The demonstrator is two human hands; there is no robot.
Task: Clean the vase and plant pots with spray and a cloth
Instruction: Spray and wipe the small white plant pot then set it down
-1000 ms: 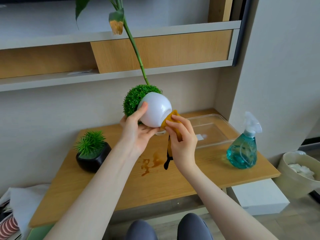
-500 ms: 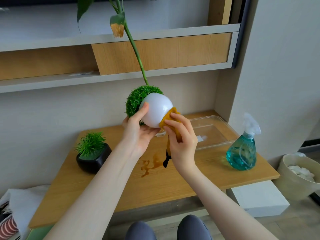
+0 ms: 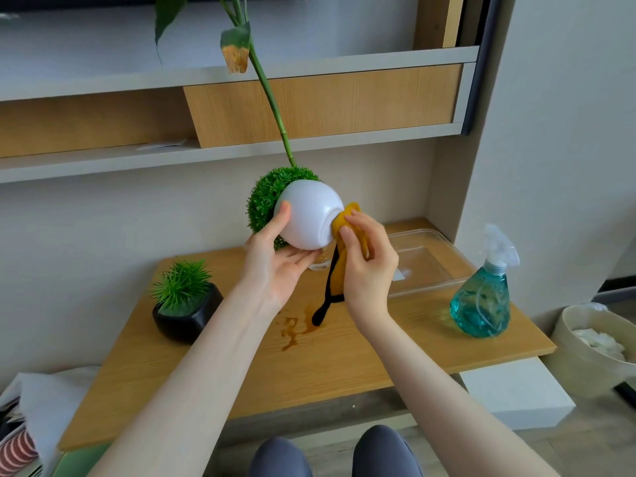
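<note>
White pot (image 3: 309, 218) with its green ball plant (image 3: 266, 197) lies tipped on its side above the bench (image 3: 344, 356) middle, cradled by the left hand (image 3: 275, 266), thumb curled on its side. The right hand (image 3: 370, 266) grips a yellow cloth (image 3: 347, 228) pressed to the pot's base, apparently touching. A black pot (image 3: 187, 316) stands near the left edge, a spray bottle (image 3: 481, 297) at the right.

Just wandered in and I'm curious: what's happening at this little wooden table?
A person is cleaning plant pots. The left hand holds a round white pot of green foliage tipped on its side above the table, while the right hand presses a yellow cloth against its base. A blue spray bottle stands at the right, a black pot at the left, and a brown spill marks the tabletop.
</note>
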